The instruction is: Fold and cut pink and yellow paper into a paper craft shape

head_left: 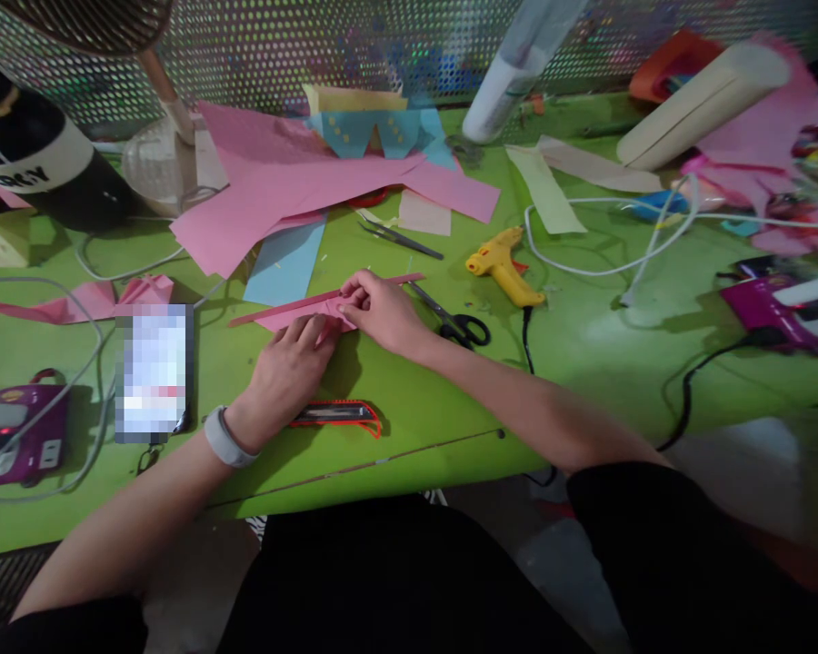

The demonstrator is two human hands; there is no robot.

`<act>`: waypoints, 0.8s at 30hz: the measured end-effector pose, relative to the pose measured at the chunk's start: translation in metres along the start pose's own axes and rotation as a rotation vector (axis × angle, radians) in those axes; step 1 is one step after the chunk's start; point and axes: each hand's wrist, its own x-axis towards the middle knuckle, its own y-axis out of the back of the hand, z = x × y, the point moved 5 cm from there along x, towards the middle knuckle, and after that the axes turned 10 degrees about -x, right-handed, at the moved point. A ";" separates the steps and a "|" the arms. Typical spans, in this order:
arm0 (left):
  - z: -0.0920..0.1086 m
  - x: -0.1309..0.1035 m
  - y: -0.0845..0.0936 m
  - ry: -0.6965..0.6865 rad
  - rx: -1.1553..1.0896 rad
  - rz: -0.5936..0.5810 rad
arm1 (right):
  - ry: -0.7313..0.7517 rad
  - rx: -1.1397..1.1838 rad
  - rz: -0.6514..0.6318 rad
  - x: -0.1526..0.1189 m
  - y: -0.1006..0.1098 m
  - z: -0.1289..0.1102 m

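Black top point(388, 581) worn, black short sleeves point(627, 522) seen on both arms; broad pale grey band point(224, 439) fastened above left hand point(290, 368).

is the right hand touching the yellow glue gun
Apart: the head view shows green tabletop and part of the black-handled scissors between the right hand and the yellow glue gun.

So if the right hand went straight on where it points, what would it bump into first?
The right hand is at the thin pink strip; past that, it would probably meet the flat, light-blue paper sheet first, though depth is unclear.
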 end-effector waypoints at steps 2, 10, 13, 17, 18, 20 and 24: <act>0.000 0.000 0.000 -0.001 -0.001 -0.001 | 0.005 0.005 0.002 0.000 0.000 0.000; 0.000 0.000 -0.001 -0.019 -0.001 0.017 | 0.014 0.006 0.010 0.000 0.000 -0.001; 0.000 0.000 -0.001 -0.016 -0.005 0.017 | 0.008 -0.006 0.008 0.000 0.000 -0.001; 0.001 -0.001 0.000 -0.025 -0.015 0.015 | 0.013 -0.013 0.011 -0.001 0.001 -0.002; 0.001 -0.001 0.000 -0.026 -0.015 0.015 | 0.016 -0.014 0.012 -0.001 0.001 -0.002; 0.001 -0.001 -0.001 -0.025 -0.017 0.011 | 0.022 -0.019 0.014 -0.001 0.001 -0.002; 0.001 0.000 -0.001 -0.027 -0.010 0.002 | 0.031 -0.046 0.027 -0.001 0.000 -0.002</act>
